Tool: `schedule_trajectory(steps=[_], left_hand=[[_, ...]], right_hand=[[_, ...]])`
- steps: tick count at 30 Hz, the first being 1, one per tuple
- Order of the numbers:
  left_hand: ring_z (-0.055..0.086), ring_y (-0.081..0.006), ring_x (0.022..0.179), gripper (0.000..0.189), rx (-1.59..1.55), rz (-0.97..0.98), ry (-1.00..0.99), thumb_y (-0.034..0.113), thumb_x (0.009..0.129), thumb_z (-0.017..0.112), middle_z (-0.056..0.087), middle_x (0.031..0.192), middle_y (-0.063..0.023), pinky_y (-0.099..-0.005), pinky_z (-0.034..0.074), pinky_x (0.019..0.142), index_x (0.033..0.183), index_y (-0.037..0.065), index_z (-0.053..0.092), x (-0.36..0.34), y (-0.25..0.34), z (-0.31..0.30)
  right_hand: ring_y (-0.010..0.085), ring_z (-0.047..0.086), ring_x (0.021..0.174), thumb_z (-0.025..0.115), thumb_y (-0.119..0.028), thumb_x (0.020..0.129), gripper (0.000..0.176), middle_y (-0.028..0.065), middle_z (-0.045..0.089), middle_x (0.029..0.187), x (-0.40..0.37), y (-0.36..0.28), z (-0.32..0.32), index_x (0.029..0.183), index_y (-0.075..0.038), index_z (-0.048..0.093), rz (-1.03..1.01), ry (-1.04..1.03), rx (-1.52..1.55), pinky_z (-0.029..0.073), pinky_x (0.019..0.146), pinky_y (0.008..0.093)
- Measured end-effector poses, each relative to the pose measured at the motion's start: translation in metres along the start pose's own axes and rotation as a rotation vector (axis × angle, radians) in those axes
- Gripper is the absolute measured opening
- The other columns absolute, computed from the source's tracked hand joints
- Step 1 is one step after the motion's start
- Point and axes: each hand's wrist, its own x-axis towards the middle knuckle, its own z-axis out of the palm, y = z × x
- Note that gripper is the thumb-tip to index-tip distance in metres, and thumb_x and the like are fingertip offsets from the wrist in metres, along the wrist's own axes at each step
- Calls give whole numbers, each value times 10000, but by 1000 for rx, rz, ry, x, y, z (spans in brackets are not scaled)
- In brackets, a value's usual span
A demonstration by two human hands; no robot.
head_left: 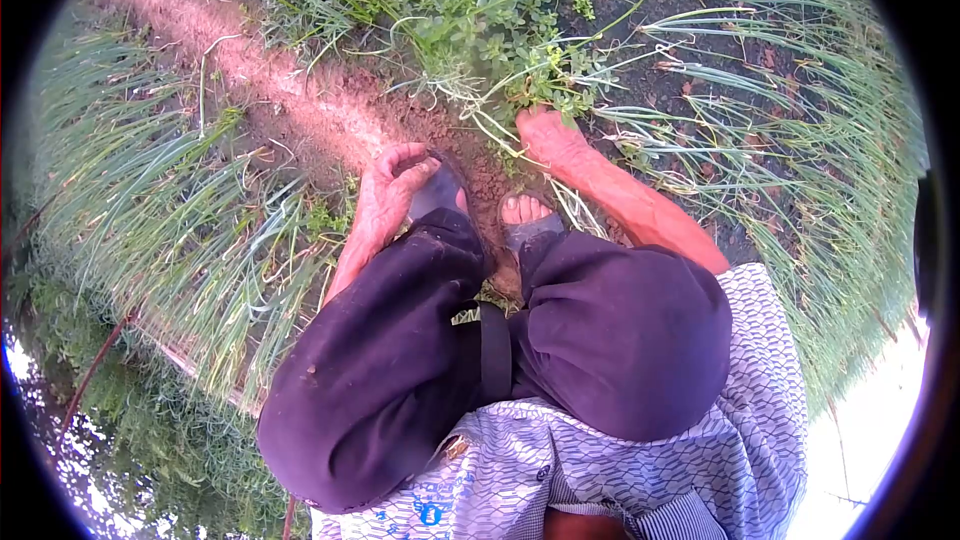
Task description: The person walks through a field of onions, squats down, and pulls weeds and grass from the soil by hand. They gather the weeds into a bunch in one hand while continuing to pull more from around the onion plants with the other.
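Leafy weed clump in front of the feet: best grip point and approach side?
Low on the weed clump, where its stems bunch at the bare soil, likely from the near side, where the right hand rests. The top fans out wide and loose, and long grassy leaves crowd its right side.

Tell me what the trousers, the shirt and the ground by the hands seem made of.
Trousers: dark, matte, probably woven cloth, judging by soft folds at the knees. Shirt: thin printed fabric, pale with a fine repeating pattern. Ground: reddish-brown crumbly soil, dry-looking, loose beside the left hand and right hand.
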Motion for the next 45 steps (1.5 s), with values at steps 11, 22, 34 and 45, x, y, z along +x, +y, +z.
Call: schedule_trajectory(steps=[11, 22, 34, 45], left_hand=[[575, -181, 1013, 480, -32, -39, 12, 199, 779, 727, 641, 1058, -123, -317, 442, 909, 1170, -31, 572, 3, -10, -4], [593, -148, 934, 400, -74, -26, 72, 115, 799, 693, 651, 1007, -69, -283, 460, 853, 1152, -26, 570, 3, -30, -12], [609, -161, 830, 244, -1, 60, -56, 91, 816, 631, 665, 910, -72, -293, 496, 748, 1038, -10, 638, 2, -8, 0], [617, -153, 808, 269, -33, 91, -62, 87, 777, 631, 666, 895, -73, -276, 490, 744, 1023, -22, 630, -6, 5, 10]], right_hand=[[405, 627, 789, 574, -247, 745, 235, 266, 620, 847, 34, 55, 93, 738, -23, 644, -30, -98, 44, 507, 655, 466], [129, 586, 579, 646, -200, 810, 220, 55, 619, 729, -28, 52, 17, 906, -3, 627, 491, 131, 1155, 466, 503, 241], [319, 560, 654, 522, -164, 793, 403, 108, 545, 773, -6, 17, 41, 1183, -262, 551, -111, 263, 236, 459, 530, 421], [350, 596, 859, 499, -90, 756, 438, 177, 572, 959, 4, 8, 13, 1187, -165, 527, -140, 38, 237, 478, 673, 457]])
